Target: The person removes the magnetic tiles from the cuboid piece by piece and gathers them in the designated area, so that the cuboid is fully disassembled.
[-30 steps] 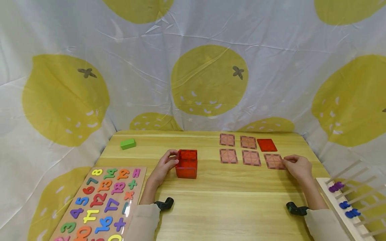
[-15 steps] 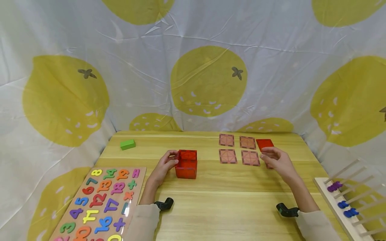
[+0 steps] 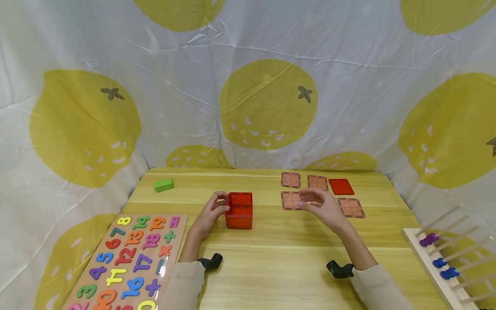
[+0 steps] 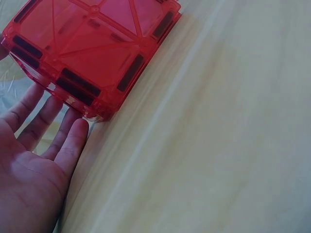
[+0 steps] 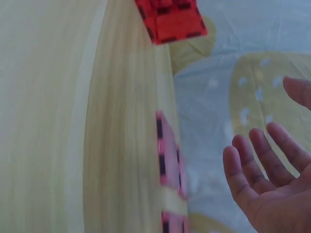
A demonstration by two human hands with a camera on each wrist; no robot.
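Near the table's middle stands a see-through red box of magnetic tiles (image 3: pixel 239 219), its top open. My left hand (image 3: pixel 207 217) holds it at its left wall, thumb by the rim; in the left wrist view, fingertips (image 4: pixel 77 131) meet the box's side. My right hand (image 3: pixel 321 209) hovers over the front row of pale pink square tiles, fingers loosely bent and nothing between them. It overlaps the right part of one tile (image 3: pixel 288 200) and hides most of the one beside it. Another tile (image 3: pixel 351 207) lies right of the hand.
Behind the right hand lie two more pink tiles, one at left (image 3: pixel 290 180), and a solid red tile (image 3: pixel 341 187). A green block (image 3: pixel 164 185) is at back left. A number puzzle board (image 3: pixel 129 258) covers the front left; a pegged bead rack (image 3: pixel 438 267) stands at right.
My right hand has left the front row's rightmost tile and travelled left along the row, leaving that tile on the table. The left hand and the red box have stayed put.
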